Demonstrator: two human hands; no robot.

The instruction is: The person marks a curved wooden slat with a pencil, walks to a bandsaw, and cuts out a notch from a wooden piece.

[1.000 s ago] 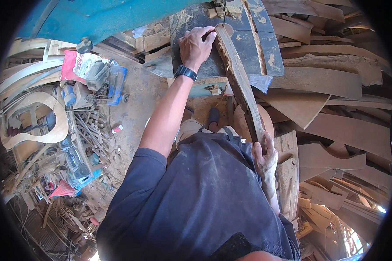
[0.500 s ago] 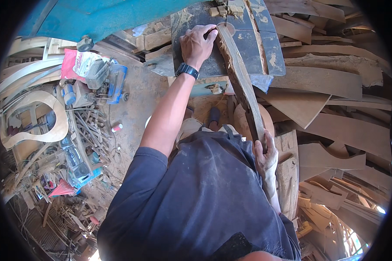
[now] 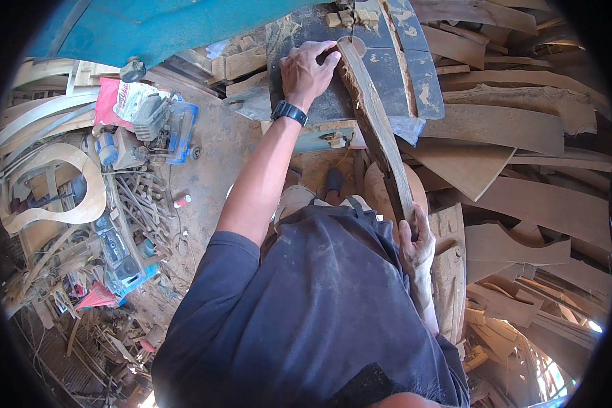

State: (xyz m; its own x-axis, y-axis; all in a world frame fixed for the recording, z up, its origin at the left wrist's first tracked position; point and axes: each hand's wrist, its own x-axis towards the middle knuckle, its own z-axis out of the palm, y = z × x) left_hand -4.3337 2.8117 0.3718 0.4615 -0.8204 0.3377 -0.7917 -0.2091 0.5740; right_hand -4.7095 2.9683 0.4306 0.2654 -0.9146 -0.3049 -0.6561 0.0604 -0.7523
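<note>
A long, slightly curved wooden plank (image 3: 381, 129) with a rough, bark-like left edge lies partly on a dark band saw table (image 3: 415, 81). Its near end juts past the table toward my right side. My left hand (image 3: 307, 73), wearing a black watch, rests at the far end, thumb and fingertips pressed on the plank's left edge. At the near end, my right hand (image 3: 417, 246) is wrapped round the wood beside my hip. The plank's far tip lies by a round insert in the table, close to the thin upright saw blade (image 3: 352, 28).
Above the table's left side hangs a large blue machine housing (image 3: 170, 27). Small wood blocks (image 3: 352, 18) sit behind the plank's tip. Stacked curved boards (image 3: 523, 129) crowd the right. On the left floor lie tools, a blue clear bin (image 3: 183, 129), a ring-shaped wooden cutout (image 3: 92, 183) and scraps.
Almost nothing differs. The view shifts very slightly, while both hands keep their places on the plank.
</note>
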